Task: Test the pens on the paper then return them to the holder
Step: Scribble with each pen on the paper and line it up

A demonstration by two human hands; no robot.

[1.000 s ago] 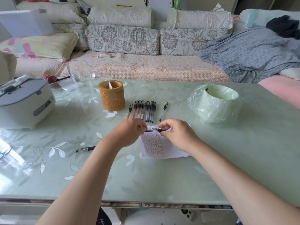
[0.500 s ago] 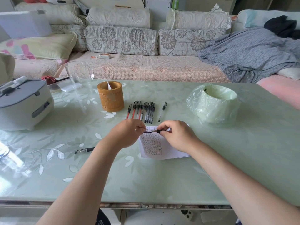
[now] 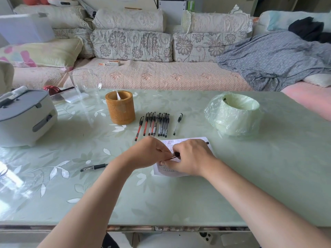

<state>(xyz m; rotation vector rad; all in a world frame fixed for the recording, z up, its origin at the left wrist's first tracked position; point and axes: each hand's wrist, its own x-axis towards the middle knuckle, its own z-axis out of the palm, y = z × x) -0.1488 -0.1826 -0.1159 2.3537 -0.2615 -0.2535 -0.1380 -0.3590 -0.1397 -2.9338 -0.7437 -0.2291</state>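
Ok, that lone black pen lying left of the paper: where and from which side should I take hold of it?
Grip the lone black pen at the dark grip section toward its right end, coming straight down with the left hand, fingers across the barrel. It lies flat, nearly left-right on bare table, apart from the paper, so both long sides are open; the clip end points left.

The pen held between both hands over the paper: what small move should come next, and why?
Probably lower the tip to the paper and make a short stroke. The pen is pinched between the left hand and right hand just above the sheet, tip angled down, and the holder stands farther off.
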